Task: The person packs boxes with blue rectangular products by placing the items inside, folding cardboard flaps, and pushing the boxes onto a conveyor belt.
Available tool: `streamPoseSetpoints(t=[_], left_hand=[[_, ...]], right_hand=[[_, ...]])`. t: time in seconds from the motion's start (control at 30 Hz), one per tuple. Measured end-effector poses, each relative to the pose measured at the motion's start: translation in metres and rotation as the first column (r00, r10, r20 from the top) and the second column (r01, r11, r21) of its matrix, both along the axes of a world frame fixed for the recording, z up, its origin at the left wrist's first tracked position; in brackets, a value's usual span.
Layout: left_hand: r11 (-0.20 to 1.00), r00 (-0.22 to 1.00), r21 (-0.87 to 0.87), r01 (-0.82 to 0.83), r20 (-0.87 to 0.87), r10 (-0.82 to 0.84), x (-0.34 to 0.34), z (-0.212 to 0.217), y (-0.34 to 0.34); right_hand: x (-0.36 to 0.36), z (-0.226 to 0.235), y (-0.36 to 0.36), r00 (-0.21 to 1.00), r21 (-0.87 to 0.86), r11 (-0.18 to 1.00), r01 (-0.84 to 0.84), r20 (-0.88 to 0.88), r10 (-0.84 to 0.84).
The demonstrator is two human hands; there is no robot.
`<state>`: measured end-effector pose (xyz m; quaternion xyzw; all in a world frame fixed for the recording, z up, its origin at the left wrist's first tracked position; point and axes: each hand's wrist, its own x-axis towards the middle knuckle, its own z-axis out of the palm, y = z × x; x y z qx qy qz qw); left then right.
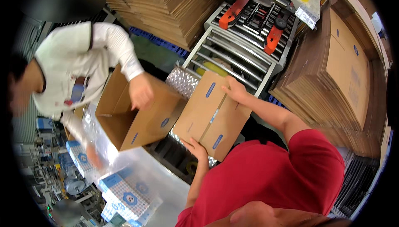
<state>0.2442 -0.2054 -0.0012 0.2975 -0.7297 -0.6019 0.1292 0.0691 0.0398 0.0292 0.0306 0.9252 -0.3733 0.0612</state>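
A brown cardboard box point(199, 106) with small blue marks sits in front of me, its two top flaps folded in. A narrow gap between the flaps shows something pale and blue. My left hand point(196, 149) grips the box's near-left edge, fingers bent onto the top. At the far-right edge, my right hand point(235, 90) holds the same box, fingertips over the flap. Beside it on the left, an open cardboard box point(153, 123) is tilted, with its mouth toward a co-worker in a white top point(79, 56). The co-worker's hand point(141, 92) hangs over that box's edge.
A roller conveyor point(232, 56) with orange guide arms point(273, 39) stretches away beyond my box. Flat cardboard stacks point(328, 73) stand at right and far left. Silvery bubble wrap point(183, 81) lies between the boxes. Blue-and-white packages point(124, 196) rest on the metal table point(170, 189).
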Motion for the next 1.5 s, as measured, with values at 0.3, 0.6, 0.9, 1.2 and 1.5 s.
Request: streamPoseSetpoints(t=[0.3,0.6,0.9,1.2,1.5], left_hand=[[0.981,0.992,0.19,-0.038,-0.113,0.06,-0.163,-0.005,0.153],[0.995,0.984,-0.09,0.042,-0.17,-0.057,-0.365,0.009,0.355],[0.861,0.852,-0.15,0.485,-0.142,-0.505,-0.423,0.025,0.382],[-0.111,-0.045,-0.163,0.98,0.362,-0.931,-0.147,-0.152,0.28],[0.287,0.079,0.246,0.926,0.617,-0.783,0.04,-0.09,0.004]], right_hand=[[-0.186,-0.014,0.12,0.875,0.125,0.992,-0.032,-0.476,0.088],[-0.258,-0.005,0.237,0.829,0.226,0.969,-0.101,-0.52,0.208],[0.026,0.028,0.217,0.919,-0.17,0.969,-0.181,-0.38,0.105],[0.121,0.181,0.374,0.966,0.744,0.623,0.241,-0.248,-0.078],[0.13,0.267,0.385,0.976,0.876,0.434,0.21,-0.215,-0.039]])
